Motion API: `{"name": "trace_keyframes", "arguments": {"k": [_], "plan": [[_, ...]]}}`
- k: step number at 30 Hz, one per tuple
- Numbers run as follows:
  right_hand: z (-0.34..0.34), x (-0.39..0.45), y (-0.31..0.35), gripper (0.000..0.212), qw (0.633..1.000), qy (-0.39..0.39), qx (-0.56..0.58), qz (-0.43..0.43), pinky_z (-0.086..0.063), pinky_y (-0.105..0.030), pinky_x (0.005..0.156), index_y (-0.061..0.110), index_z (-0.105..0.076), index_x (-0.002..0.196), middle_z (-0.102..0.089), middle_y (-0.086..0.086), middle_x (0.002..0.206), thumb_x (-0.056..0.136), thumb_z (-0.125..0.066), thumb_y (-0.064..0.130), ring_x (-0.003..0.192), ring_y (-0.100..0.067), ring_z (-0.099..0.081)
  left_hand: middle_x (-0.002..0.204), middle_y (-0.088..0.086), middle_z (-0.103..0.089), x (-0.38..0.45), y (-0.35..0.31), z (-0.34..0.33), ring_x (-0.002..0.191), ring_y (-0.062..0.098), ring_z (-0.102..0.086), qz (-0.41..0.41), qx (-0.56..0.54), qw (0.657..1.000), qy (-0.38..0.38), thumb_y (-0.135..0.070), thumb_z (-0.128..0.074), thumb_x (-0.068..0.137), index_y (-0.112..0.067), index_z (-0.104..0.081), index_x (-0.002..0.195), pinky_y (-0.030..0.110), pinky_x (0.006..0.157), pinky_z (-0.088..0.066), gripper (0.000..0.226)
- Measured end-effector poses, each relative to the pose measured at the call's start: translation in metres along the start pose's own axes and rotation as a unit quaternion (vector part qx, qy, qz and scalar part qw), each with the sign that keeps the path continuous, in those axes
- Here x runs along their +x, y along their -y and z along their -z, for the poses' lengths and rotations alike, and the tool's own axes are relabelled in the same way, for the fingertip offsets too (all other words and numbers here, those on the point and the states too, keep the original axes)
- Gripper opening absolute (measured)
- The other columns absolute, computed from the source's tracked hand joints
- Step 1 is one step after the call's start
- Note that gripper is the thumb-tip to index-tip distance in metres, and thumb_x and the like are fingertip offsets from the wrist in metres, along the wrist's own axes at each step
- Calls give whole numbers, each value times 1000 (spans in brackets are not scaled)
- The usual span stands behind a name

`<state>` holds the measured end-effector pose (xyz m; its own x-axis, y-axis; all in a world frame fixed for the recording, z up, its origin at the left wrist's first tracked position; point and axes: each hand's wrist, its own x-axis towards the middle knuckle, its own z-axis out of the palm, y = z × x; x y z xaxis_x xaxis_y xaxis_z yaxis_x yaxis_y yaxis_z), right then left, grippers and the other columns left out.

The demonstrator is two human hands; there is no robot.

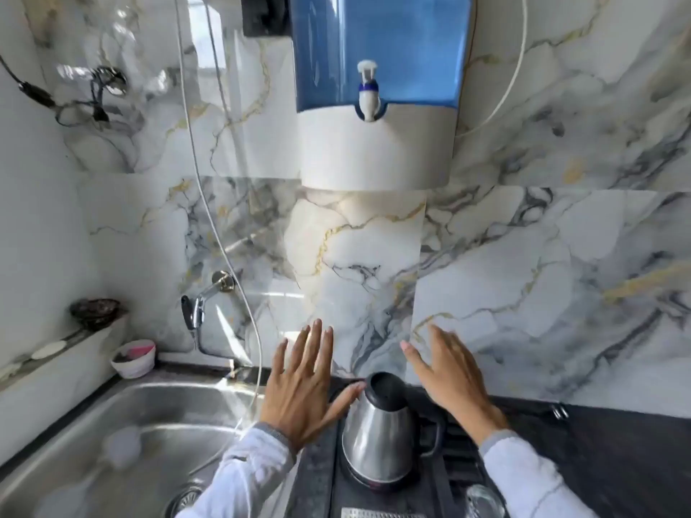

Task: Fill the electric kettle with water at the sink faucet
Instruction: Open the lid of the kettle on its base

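A steel electric kettle (pixel 377 439) with a black lid and black handle stands upright on its base on the dark counter (pixel 617 454), right of the sink. My left hand (pixel 304 386) hovers just left of the kettle's top, fingers spread, thumb near the lid. My right hand (pixel 450 379) is raised to the kettle's right, fingers spread, holding nothing. The steel sink (pixel 112 424) lies at lower left. A chrome wall faucet (pixel 198 312) juts out above the sink's back edge.
A blue and white water purifier (pixel 377 87) with a small tap hangs on the marble wall above the kettle. A white hose (pixel 220 237) runs down into the sink. A small pink and white bowl (pixel 134 358) sits at the sink's back left corner. A glass (pixel 484 500) stands at bottom right.
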<state>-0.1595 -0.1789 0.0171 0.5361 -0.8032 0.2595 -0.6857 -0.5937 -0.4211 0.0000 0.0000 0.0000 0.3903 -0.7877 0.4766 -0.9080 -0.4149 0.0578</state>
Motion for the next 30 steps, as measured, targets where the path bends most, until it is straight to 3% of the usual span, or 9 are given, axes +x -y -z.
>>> {"name": "trace_keyframes", "arguments": {"k": [2,5,10,15,21,24,26,28,30], "plan": [[-24,3,-10,65,997,49,26,-61,-46,-46,112,9,-51,144,-60,-21,148,104,-47,60,140,-38,-54,164,13,-23,-2,-8,-24,150,31,-26,5,-2,999,49,-81,-20,85,-8,-25,155,55,119,-30,101],[-64,7,-20,70,982,129,73,-120,-43,-48,117,8,-55,142,-59,-18,150,101,-50,65,143,-36,-53,166,13,-19,-1,-15,-70,152,30,-21,-10,9,995,103,-81,-22,85,-7,-17,156,53,122,-23,103],[-108,12,-17,74,984,95,51,-141,-30,-54,121,23,-63,130,-67,-5,143,84,-58,80,145,-29,-49,169,11,-1,17,-18,-116,155,25,-3,-20,31,983,181,-83,-15,83,-9,-1,157,50,125,-8,106],[-117,30,-32,58,987,71,101,-99,-31,-49,113,30,-68,120,-73,2,129,79,-73,71,136,-25,-54,169,11,-5,26,-19,-142,155,25,-6,-26,39,981,189,-85,-5,77,-8,-3,157,52,124,-11,112],[-124,42,-50,50,991,121,58,3,-31,-46,113,28,-64,131,-71,-1,134,93,-59,59,134,-26,-55,168,11,-3,14,-22,-162,155,24,-5,16,17,981,190,-88,0,77,-9,-3,157,50,124,-11,113],[-126,47,-54,41,989,124,85,10,-32,-48,113,26,-67,130,-74,-7,128,100,-53,51,131,-32,-57,168,12,-7,13,-22,-162,154,25,-9,20,15,982,189,-87,-4,80,-8,-8,157,51,123,-15,111],[-123,55,-64,32,978,143,152,-6,-39,-49,113,28,-70,121,-75,-10,125,103,-50,45,130,-36,-59,164,15,-22,14,-24,-158,151,28,-24,20,13,983,180,-85,-13,83,-5,-23,155,53,120,-27,108],[-119,61,-79,34,957,184,223,-30,-39,-53,119,31,-69,122,-72,-9,135,106,-42,43,136,-35,-56,156,17,-40,13,-24,-156,143,30,-41,14,13,986,163,-83,-22,85,-3,-40,148,54,111,-40,103],[-113,64,-91,40,921,245,302,-34,-38,-51,121,32,-73,119,-73,0,136,105,-38,46,138,-24,-57,153,17,-46,13,-25,-157,139,30,-46,9,14,988,154,-82,-24,85,-2,-45,145,53,108,-44,102]]}}
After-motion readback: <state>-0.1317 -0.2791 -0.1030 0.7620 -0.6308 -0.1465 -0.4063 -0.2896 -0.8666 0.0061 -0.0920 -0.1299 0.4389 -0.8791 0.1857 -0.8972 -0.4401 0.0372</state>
